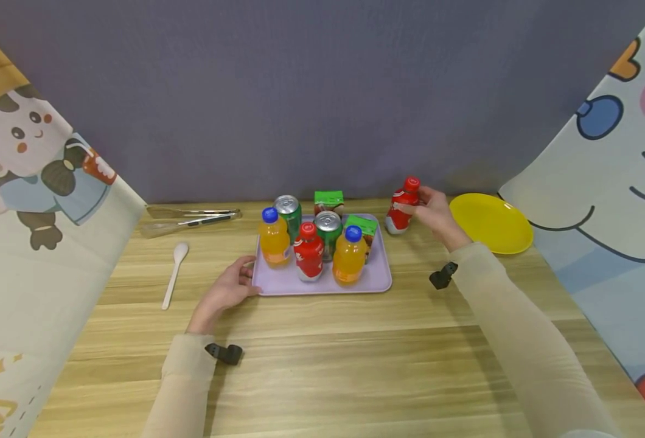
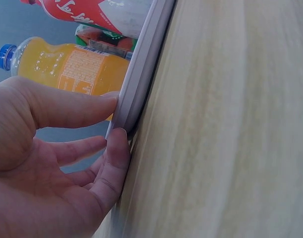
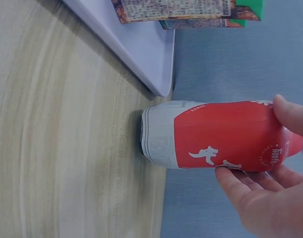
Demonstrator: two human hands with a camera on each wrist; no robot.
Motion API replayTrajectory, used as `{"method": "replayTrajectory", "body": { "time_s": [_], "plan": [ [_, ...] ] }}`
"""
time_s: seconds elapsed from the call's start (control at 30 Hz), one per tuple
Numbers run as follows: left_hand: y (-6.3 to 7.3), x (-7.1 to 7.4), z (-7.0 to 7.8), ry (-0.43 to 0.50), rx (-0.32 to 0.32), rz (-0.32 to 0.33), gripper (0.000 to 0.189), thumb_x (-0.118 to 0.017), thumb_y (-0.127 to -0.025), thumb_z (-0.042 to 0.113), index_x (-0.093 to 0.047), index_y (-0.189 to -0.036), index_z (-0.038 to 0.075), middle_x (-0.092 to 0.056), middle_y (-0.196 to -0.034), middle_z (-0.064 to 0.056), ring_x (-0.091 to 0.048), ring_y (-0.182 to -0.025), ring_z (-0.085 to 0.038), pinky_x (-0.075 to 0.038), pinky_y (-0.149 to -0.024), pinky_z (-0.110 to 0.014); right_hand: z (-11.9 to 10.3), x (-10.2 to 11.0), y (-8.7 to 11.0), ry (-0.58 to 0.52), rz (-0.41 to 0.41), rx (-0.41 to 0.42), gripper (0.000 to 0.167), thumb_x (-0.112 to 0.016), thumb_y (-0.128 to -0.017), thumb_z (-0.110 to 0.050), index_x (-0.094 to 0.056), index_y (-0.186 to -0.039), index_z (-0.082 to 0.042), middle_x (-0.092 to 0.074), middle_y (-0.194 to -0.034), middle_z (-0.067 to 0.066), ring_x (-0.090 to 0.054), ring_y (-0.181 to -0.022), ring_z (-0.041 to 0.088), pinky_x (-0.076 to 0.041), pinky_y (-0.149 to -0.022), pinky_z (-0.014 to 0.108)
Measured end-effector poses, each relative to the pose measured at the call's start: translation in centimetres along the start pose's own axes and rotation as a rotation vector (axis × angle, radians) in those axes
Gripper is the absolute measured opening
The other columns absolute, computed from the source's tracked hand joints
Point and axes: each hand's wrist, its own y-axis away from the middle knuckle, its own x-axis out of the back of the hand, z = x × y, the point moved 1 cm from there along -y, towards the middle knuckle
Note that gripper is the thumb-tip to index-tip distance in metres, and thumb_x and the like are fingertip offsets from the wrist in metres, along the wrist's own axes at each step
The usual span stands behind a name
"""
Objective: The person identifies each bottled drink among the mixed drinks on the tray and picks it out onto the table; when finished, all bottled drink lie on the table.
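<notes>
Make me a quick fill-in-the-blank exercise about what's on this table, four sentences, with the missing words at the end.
1. The right hand holds a bottle whose cap is ____.
2. The left hand holds the edge of the tray, where the caps on both bottles of orange drink are ____.
3. In the head view, the white spoon lies to the ____ of the tray.
4. The round plate is ____.

Missing words: red; blue; left; yellow.
</notes>
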Motion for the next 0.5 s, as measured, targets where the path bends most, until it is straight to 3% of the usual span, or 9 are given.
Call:
{"method": "replayTrajectory", "body": {
  "time_s": [0.5],
  "plan": [
    [-0.07, 0.08, -0.08, -0.006, -0.015, 0.005, 0.076, -0.071, -0.078, -0.005, -0.033, -0.144, 0.001, -0.05, -0.112, -0.019, -0.053, -0.088, -0.025, -0.048, -0.074, -0.033, 0.7, -0.25, -0.26, 0.046, 0.009, -0.012, 0.06, -0.072, -0.085, -0.015, -0.044, -0.135, 0.005, -0.049, -0.134, 0.02, -0.048, -0.113, 0.033, -0.038, -0.1, 0.041]
  ]
}}
